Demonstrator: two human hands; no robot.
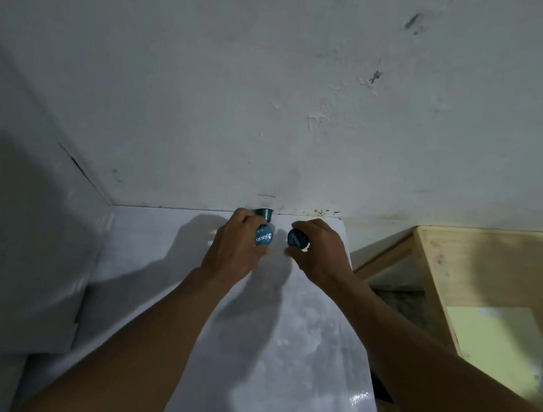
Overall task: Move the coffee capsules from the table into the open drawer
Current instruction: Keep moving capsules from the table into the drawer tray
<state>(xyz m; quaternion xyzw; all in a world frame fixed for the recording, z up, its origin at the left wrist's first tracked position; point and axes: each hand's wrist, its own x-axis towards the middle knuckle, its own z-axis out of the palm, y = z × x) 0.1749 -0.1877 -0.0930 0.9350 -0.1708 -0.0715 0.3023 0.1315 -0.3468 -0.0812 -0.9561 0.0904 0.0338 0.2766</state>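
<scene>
I see left hand [236, 246] gripping one teal foil-lidded coffee capsule [263, 235] | right hand [320, 253] pinches second capsule [298, 239] | third capsule [264, 212] on white table [160, 260] behind left fingers [243, 217], seemingly against wall [275, 103] | three total

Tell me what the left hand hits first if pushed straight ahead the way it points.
Likely the loose capsule standing by the wall, just beyond the left hand; depth is unclear.

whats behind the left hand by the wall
One more teal capsule sits by the wall, behind the left hand. Its lower part is covered by that hand and the held capsule, so its footing on the white table is hidden.
</scene>
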